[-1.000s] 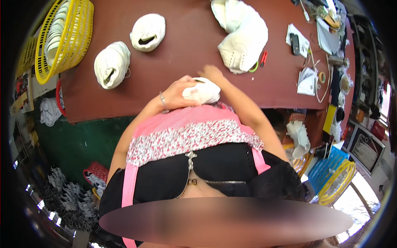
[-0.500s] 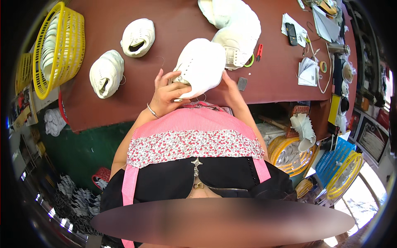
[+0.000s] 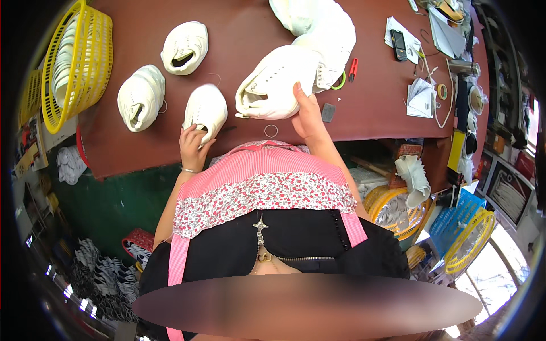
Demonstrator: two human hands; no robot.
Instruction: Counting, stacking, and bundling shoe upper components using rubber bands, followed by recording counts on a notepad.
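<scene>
My left hand (image 3: 193,146) grips the opening end of a white shoe upper (image 3: 206,108), its toe pointing away from me, low over the table. A nested stack of white shoe uppers (image 3: 278,71) rests in my right hand (image 3: 307,113), thumb on top and the other fingers mostly hidden beneath. That stack adjoins a curved row of more white uppers (image 3: 333,34) reaching to the far edge of view. To the left lie two groups of white uppers, one nearer (image 3: 142,98) and one farther (image 3: 185,48). A thin loop (image 3: 271,131) lies near the table's front edge.
The reddish-brown table (image 3: 239,28) carries red-handled snips (image 3: 354,70), a green ring (image 3: 340,81) and a grey block (image 3: 328,112). A yellow basket (image 3: 91,62) of uppers stands left. A dark handheld device (image 3: 398,44) and papers (image 3: 420,101) lie right; a yellow basket (image 3: 398,213) sits below.
My left hand has moved left and toward me with a single upper, away from the stack. My right hand still holds the stack, which has turned with its opening toward the left.
</scene>
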